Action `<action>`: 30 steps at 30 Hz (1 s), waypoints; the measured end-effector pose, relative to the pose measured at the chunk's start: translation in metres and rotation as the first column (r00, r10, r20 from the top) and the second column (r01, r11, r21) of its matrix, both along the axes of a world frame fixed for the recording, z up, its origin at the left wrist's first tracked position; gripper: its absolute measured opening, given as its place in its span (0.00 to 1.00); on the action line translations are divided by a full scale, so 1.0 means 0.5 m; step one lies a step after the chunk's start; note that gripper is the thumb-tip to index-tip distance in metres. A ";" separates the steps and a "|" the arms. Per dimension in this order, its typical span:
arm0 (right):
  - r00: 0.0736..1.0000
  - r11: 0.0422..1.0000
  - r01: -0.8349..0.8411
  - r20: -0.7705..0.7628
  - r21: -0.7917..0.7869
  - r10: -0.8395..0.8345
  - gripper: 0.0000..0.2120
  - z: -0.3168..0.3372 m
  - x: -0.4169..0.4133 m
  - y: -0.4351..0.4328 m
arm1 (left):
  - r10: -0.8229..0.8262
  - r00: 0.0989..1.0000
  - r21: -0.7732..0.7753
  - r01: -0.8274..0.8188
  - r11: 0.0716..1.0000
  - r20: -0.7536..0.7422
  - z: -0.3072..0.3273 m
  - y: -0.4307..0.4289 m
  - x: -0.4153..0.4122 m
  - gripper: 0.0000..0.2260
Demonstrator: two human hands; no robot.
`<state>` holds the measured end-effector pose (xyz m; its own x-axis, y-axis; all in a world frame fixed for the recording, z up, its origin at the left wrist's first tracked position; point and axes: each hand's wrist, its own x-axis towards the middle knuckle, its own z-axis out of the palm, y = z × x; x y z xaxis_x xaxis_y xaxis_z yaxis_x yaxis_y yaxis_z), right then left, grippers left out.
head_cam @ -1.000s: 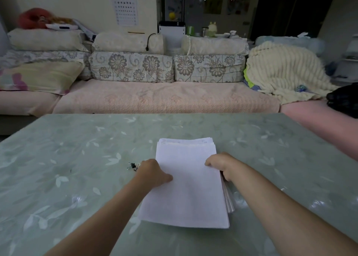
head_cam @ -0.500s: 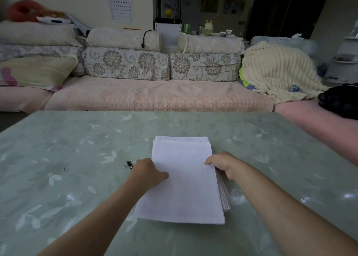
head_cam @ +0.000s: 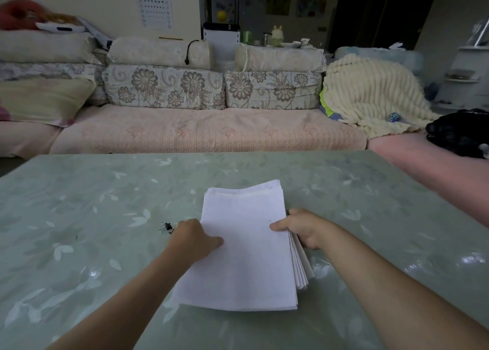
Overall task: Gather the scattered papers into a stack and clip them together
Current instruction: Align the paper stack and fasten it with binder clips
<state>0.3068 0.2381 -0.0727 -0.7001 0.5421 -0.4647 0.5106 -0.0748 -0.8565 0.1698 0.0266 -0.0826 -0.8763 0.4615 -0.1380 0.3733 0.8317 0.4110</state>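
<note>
Paper stack (head_cam: 246,259) held by left grip (head_cam: 194,239) and right grip (head_cam: 304,228); binder clip (head_cam: 166,228) lies on table (head_cam: 79,217) beside left grip.

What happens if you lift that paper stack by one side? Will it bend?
The stack probably flops: its far corner curls up. Sheets would likely slide apart, since the right edge fans out by the right hand. The glossy table may let it skid.
</note>
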 end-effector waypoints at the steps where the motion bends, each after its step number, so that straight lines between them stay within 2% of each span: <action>1: 0.999 0.998 -0.023 -0.024 0.064 0.024 0.19 -0.001 -0.001 -0.004 | -0.001 1.000 0.002 0.000 1.000 0.007 -0.001 0.000 -0.001 0.22; 5: 0.980 0.967 -0.036 -0.180 0.254 0.084 0.21 0.010 0.000 -0.019 | 0.021 0.997 0.050 -0.024 0.998 0.074 0.006 0.003 -0.017 0.21; 7: 0.950 0.964 -0.022 -0.295 0.264 0.102 0.20 0.021 0.007 -0.016 | 0.053 0.991 0.165 -0.073 0.984 0.122 0.010 0.003 -0.031 0.24; 8: 0.928 0.964 -0.018 -0.353 0.265 0.115 0.20 0.025 0.011 -0.013 | 0.063 0.984 0.273 -0.108 0.956 0.169 0.014 0.004 -0.036 0.26; 9: 0.905 0.963 -0.015 -0.406 0.269 0.128 0.20 0.030 0.014 -0.011 | 0.049 0.970 0.411 -0.147 0.900 0.239 0.021 0.004 -0.037 0.28; 11: 0.851 0.964 0.006 -0.507 0.266 0.134 0.21 0.045 0.019 -0.011 | -0.042 0.931 0.664 -0.226 0.713 0.362 0.048 0.003 -0.030 0.29; 13: 0.809 0.959 0.042 -0.573 0.281 0.132 0.21 0.062 0.026 -0.014 | -0.123 0.915 0.796 -0.260 0.546 0.384 0.084 0.005 -0.019 0.27; 16: 0.751 0.936 0.116 -0.647 0.333 0.136 0.20 0.102 0.039 -0.019 | -0.159 0.950 0.910 -0.196 0.364 0.268 0.143 0.013 0.011 0.19; 19: 0.677 0.912 0.180 -0.719 0.369 0.158 0.23 0.142 0.055 -0.023 | -0.120 0.988 0.970 -0.067 0.235 0.098 0.187 0.027 0.044 0.19; 21: 0.673 0.905 0.196 -0.723 0.377 0.156 0.19 0.152 0.066 -0.020 | -0.095 0.995 0.977 0.000 0.212 0.020 0.196 0.032 0.065 0.19; 24: 0.754 0.905 0.181 -0.645 0.385 0.124 0.12 0.139 0.085 -0.014 | -0.131 0.991 0.968 0.031 0.251 0.002 0.178 0.027 0.096 0.18; 26: 0.785 0.907 0.210 -0.616 0.364 0.066 0.12 0.130 0.095 -0.008 | -0.165 0.986 0.958 0.039 0.284 0.009 0.161 0.021 0.106 0.18; 30: 0.765 0.940 0.198 -0.643 0.277 0.028 0.19 0.120 0.097 0.000 | -0.178 0.983 0.958 0.007 0.287 0.046 0.161 0.019 0.105 0.18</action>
<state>0.3553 0.2381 -0.0127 -0.7132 0.6474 0.2688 -0.1492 0.2345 -0.9606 0.2223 0.0359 -0.0022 -0.8328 0.4181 0.3628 0.2978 -0.2142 0.9303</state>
